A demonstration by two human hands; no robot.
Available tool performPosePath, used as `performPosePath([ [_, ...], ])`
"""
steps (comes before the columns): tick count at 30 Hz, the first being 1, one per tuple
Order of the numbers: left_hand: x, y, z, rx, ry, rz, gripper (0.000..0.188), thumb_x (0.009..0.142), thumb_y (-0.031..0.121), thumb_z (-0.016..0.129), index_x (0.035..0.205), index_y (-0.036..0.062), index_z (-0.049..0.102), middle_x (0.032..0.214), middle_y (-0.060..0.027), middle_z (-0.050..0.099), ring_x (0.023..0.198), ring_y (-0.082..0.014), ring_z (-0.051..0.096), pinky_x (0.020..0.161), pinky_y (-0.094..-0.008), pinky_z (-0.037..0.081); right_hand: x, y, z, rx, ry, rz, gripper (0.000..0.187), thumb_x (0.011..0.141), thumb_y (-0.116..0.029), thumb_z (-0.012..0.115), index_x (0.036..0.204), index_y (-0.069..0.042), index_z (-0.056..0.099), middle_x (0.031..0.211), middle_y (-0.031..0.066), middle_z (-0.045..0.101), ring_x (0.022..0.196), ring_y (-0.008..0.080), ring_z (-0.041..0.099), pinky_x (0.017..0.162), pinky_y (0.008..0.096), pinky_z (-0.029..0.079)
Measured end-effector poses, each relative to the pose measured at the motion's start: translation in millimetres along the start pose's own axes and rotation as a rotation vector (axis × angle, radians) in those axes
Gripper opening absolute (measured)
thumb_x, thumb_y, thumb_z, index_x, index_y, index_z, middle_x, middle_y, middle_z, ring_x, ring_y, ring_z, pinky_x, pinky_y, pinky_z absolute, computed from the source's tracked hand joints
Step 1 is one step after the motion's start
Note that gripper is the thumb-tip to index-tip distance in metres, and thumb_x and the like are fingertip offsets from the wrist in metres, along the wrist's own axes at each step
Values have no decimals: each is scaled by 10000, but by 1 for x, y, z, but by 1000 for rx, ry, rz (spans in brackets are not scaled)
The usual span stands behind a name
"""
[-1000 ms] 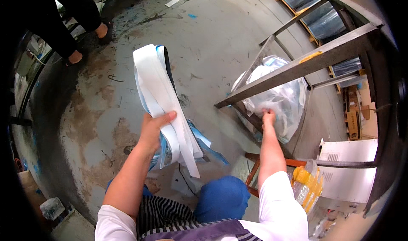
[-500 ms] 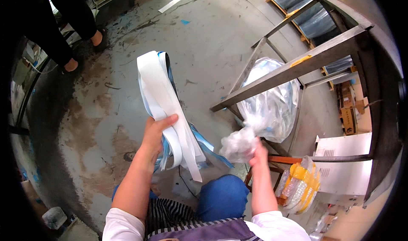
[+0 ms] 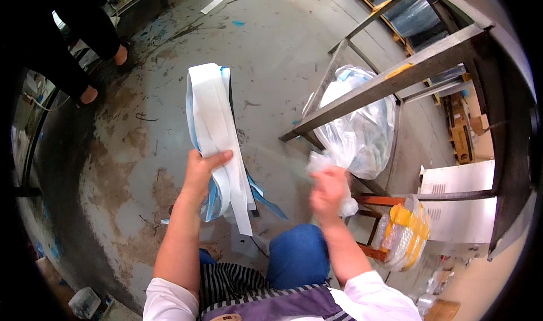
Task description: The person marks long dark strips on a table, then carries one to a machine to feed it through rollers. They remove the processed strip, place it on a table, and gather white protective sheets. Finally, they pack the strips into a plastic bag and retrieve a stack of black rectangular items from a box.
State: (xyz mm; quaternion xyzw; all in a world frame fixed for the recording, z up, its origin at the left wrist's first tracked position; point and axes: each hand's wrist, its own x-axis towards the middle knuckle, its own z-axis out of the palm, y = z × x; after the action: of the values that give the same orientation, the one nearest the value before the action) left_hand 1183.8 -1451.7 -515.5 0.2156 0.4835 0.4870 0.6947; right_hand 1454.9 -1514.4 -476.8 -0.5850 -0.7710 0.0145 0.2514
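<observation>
My left hand (image 3: 202, 174) grips a thick stack of long white and blue strips (image 3: 212, 123) held out in front of me, its loose ends hanging below my fingers. My right hand (image 3: 328, 188), blurred by motion, is closed on a crumpled clear plastic bag (image 3: 322, 164) in front of my knee. To its right a large clear plastic sack (image 3: 362, 123) full of similar material hangs inside a grey metal frame (image 3: 396, 75).
The stained concrete floor (image 3: 141, 168) spreads ahead. Another person's legs and feet (image 3: 90, 92) stand at the upper left. A bubble-wrapped yellow bundle (image 3: 404, 236) lies on an orange stool at the lower right, beside a white box (image 3: 458, 205).
My right hand has pulled back from the big sack, bringing out a clear plastic bag, and moved toward the middle. The left hand keeps the strip stack nearly still.
</observation>
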Motion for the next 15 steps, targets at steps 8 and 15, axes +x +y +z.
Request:
performPosePath([
  [8,-9,10,-21,30,-1,92,365,716,66,720,1029,-82,605,873,-160,660,732,-252,662,668,-357,539,-27,19,27,527,-20,493,321,785,-7,601,1106,-13,599,1107,109,605,1034,247,574,941,341,427],
  [15,-8,15,-16,23,-23,71,360,714,64,722,1018,-88,604,853,-166,662,709,-252,664,646,-356,541,-121,168,95,648,-155,1231,647,667,-51,711,1256,56,465,1335,205,475,1183,300,490,976,373,398],
])
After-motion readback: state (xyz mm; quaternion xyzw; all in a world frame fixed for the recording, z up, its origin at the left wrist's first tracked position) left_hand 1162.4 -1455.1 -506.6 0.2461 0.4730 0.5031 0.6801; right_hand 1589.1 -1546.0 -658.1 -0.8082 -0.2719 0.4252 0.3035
